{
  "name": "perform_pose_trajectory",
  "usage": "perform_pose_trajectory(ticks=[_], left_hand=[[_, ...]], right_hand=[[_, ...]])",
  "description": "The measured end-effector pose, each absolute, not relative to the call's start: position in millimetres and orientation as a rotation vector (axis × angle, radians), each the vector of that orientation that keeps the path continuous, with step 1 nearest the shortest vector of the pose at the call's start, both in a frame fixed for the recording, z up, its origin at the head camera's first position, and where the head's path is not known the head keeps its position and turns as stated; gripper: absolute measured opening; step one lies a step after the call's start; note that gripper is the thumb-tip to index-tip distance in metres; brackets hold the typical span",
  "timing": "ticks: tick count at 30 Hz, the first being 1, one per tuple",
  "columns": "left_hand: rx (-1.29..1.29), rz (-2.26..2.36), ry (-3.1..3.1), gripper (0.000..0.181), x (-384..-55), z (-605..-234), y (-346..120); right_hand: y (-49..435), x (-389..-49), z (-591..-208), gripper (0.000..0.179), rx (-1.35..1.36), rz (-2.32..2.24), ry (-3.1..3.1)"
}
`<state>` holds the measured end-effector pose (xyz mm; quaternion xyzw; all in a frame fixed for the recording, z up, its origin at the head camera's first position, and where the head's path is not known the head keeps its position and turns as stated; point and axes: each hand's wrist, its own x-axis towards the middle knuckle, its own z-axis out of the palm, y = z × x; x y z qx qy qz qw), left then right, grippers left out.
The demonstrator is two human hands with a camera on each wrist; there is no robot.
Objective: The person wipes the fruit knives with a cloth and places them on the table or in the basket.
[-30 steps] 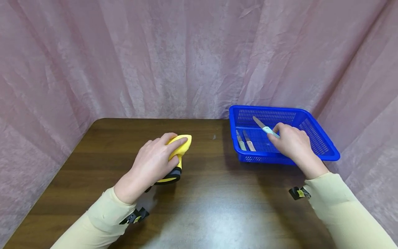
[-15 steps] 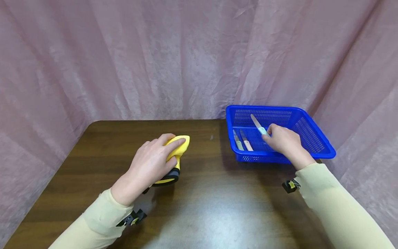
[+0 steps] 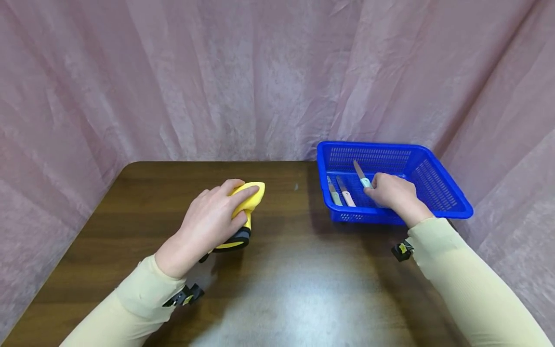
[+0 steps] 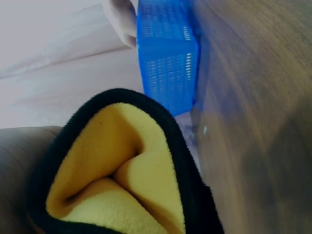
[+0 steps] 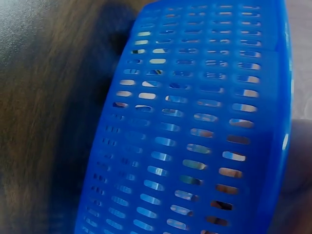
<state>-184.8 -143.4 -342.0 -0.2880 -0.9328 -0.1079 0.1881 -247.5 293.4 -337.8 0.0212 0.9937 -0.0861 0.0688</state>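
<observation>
My left hand grips a yellow cloth with a dark grey and black edge, over the left half of the table. Close up in the left wrist view, the folded cloth shows its yellow inside and black border. My right hand reaches over the front rim of the blue basket. Its thumb and fingers pinch the light blue handle of a knife, blade pointing to the back. Left of it in the basket lie a green-handled knife and a pink-handled knife.
The basket stands at the back right of a brown wooden table. Pink curtains hang behind and to the right. In the right wrist view, the slotted basket wall hides most of the right hand and the knives.
My right hand has moved left and lowered the light blue-handled knife deeper into the basket. The left hand still holds the cloth in about the same place.
</observation>
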Motion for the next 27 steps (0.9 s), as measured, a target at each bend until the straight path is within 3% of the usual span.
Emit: perform_pose_trajectory(ticks=[27], left_hand=[[-0.806, -0.289, -2.633, 0.058, -188.5, -349.7, -145.3]], right_hand=[[286.7, -267.7, -353.0, 0.030, 0.076, -0.164, 2.731]])
